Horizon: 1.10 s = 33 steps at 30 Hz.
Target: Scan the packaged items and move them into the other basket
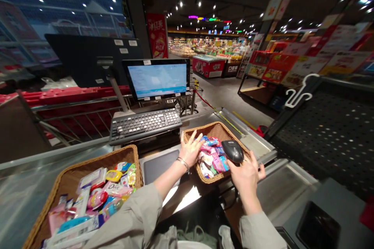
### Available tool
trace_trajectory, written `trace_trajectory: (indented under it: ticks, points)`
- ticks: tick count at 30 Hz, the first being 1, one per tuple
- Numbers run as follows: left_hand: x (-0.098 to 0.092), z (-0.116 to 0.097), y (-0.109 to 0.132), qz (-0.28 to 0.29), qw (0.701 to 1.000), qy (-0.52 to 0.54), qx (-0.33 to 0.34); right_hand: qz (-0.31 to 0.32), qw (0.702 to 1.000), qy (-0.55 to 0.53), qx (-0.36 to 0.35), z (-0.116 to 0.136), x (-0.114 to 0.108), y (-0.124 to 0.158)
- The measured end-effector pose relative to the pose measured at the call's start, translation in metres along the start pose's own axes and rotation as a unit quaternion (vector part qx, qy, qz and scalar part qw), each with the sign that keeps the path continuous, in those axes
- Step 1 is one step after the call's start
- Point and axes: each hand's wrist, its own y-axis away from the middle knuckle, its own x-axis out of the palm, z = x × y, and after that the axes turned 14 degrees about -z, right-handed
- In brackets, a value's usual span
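My right hand is wrapped round a black handheld barcode scanner, its head above the right part of a wicker basket. My left hand reaches over the left side of that basket with its fingers spread. Its fingertips are at the small colourful packets inside; I cannot tell whether they touch them. A larger wicker basket at the lower left holds several packaged goods, among them a pink Dove pack. My left sleeve covers part of that basket.
A black keyboard and a lit monitor stand beyond the baskets. Between the baskets lies a dark flat plate. A white hanger hook is on the black perforated panel at right. A dark phone-like device lies lower right.
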Motion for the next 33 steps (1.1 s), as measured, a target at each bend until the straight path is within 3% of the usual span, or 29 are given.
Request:
trace_trajectory:
  ticks: [9,16,33]
  points:
    - [-0.018,0.007,0.011,-0.013,0.999,-0.017,-0.037,-0.001,1.0,-0.031,0.004,0.014,0.006,0.003]
    - [-0.047,0.018,0.028,-0.021,0.995,-0.051,-0.088,0.011,0.998,-0.057,-0.033,0.042,0.017,0.01]
    - [-0.113,0.055,0.101,-0.027,0.964,-0.134,-0.227,0.085,0.976,-0.166,-0.116,0.112,0.043,0.05]
